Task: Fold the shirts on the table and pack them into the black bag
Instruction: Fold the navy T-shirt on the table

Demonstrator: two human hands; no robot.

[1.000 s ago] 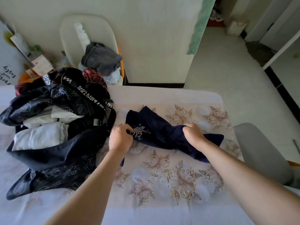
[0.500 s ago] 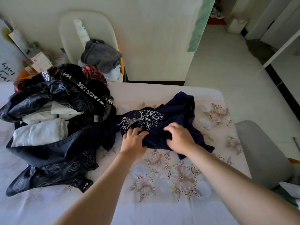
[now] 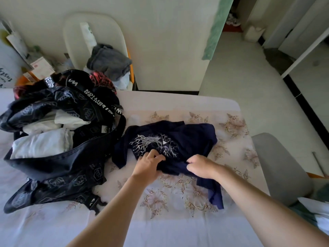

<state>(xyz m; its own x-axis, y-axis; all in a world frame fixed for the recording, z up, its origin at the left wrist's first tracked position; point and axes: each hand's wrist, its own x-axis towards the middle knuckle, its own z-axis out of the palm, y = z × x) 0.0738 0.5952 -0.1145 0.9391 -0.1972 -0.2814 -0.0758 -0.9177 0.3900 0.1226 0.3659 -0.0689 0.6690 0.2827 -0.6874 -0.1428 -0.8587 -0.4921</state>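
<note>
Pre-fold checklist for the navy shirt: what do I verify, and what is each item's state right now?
1. Both hands on the navy shirt: ok. The left hand and right hand each grip its near edge.
2. Shirt spread flat on the table: not ok. It is bunched, and one end trails toward the person.
3. Print side up: ok.
4. Shirt clear of the black bag: cannot tell. Its left edge lies right at the bag's side.
5. Bag mouth open: ok. White folded clothes show inside.
6. Room left in the bag: cannot tell.
</note>
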